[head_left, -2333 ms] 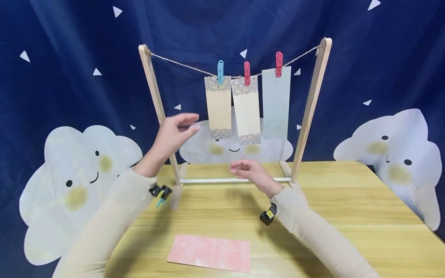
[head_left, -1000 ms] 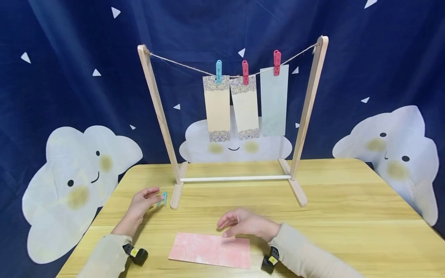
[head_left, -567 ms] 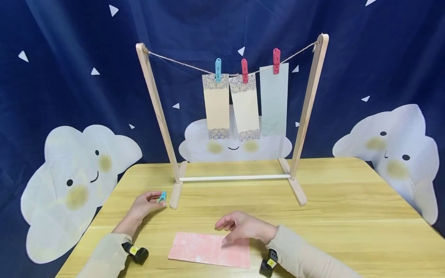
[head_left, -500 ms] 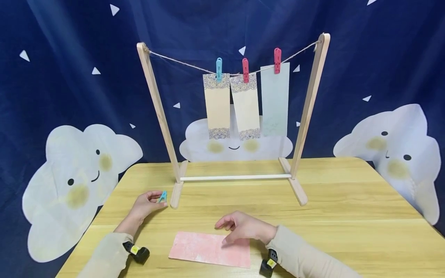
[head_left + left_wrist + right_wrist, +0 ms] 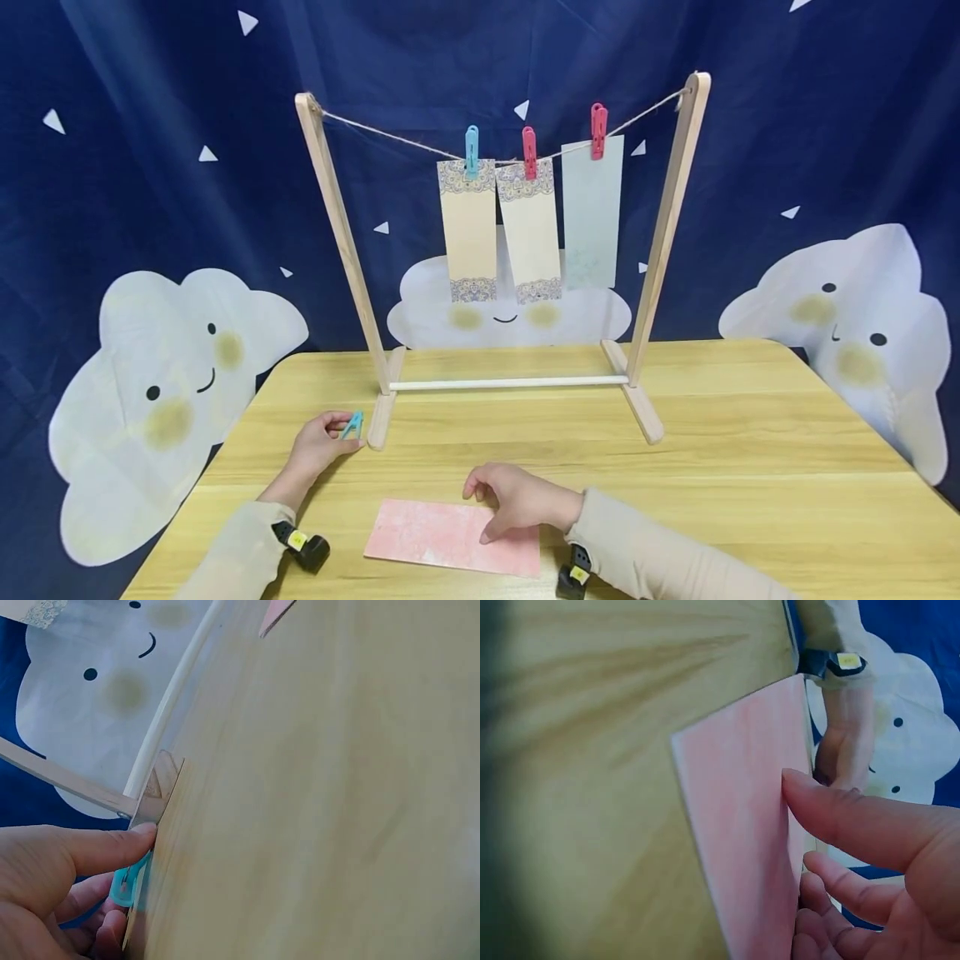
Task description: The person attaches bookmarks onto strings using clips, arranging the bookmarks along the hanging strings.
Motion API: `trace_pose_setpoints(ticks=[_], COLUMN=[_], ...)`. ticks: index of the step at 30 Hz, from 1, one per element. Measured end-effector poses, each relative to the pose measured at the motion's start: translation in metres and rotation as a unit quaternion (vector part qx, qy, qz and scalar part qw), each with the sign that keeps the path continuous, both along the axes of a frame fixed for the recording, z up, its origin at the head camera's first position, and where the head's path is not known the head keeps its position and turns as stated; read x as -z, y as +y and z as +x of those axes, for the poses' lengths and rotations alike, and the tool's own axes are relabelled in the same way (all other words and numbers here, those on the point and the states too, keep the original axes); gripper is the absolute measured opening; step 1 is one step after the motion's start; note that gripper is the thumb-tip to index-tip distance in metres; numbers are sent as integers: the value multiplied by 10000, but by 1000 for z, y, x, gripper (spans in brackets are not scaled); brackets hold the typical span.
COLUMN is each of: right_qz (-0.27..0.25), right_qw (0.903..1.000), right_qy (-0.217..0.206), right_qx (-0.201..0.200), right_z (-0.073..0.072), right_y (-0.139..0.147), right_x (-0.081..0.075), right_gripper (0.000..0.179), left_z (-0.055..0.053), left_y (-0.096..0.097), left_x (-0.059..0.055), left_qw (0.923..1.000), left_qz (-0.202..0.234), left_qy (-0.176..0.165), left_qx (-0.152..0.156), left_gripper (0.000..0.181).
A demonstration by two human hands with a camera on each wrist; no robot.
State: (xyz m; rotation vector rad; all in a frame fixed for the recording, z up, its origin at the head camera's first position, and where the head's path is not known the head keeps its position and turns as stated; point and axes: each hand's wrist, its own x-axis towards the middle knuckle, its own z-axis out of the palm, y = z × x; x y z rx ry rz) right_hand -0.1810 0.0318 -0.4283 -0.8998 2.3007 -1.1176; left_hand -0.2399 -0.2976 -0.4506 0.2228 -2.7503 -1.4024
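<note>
A light blue clothespin (image 5: 353,425) stands on the table by the rack's left foot. My left hand (image 5: 318,442) has thumb and fingers curled about it; in the left wrist view the thumb lies over the clothespin (image 5: 127,883), fingers behind. My right hand (image 5: 521,498) hovers over a pink card (image 5: 427,533) lying flat. Its thumb overlaps the card, while loosely bent fingers reach past the far edge, with a gap between. From the right wrist, the thumb (image 5: 840,814) shows over the card's surface, the other fingers along its edge.
A wooden rack (image 5: 337,242) with a string spans the table's back. From it hang two patterned cards, one cream (image 5: 468,237) and one white (image 5: 528,237), plus a pale green card (image 5: 592,217). One blue and two red clothespins (image 5: 597,132) grip them.
Both hands have come down from near the rack to the table. The left hand has reached the clothespin and its fingers have closed around it. The right hand has lowered over the pink card.
</note>
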Motion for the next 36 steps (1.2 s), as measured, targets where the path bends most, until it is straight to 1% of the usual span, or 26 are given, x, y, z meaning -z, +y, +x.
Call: trace_pose_setpoints(ticks=[4,7,12,14,16,20,25,28,30,34,36], right_qz=[99,285,521,544,564,638,854,784,606,223,119], right_qw=[9999,9994,9979,9979,9980,9977,9954,9959,9977,9996,9996], right_qy=[78,197,380,339,271,233,439,435,291,-75,-154], right_qx=[46,89,70,71,92,85,-1,-66,-103,-152,-193], right_z=[0,1,1,1,1,3,5,4,2,-3,-6], right_y=[-2,-3,-5,-5,-5,-5,-6,-5,-3,1,3], right_x=[-1,-4,-6,-7,-8,-10,-11,-10,-8,-5,-5], right_gripper=[36,36,39,39,40,38,36,36,35,30,25], left_z=[-1,-2,0,1,2,4,6,7,8,10,10], left_y=[-2,-3,-3,-3,-3,-3,-4,-6,-6,-7,-7], left_x=[1,-1,-7,-10,-12,-12,-8,-7,-7,-10,-13], left_qw=[9998,9997,9972,9956,9946,9945,9961,9968,9968,9949,9933], left_qz=[-5,-152,-729,-936,-1032,-1047,-877,-773,-776,-999,-1150], left_qy=[110,123,129,101,75,53,50,97,128,155,109], left_qx=[-140,-176,-62,-17,9,-5,-125,-152,-142,-69,-37], left_gripper=[45,43,43,43,41,40,38,38,38,36,36])
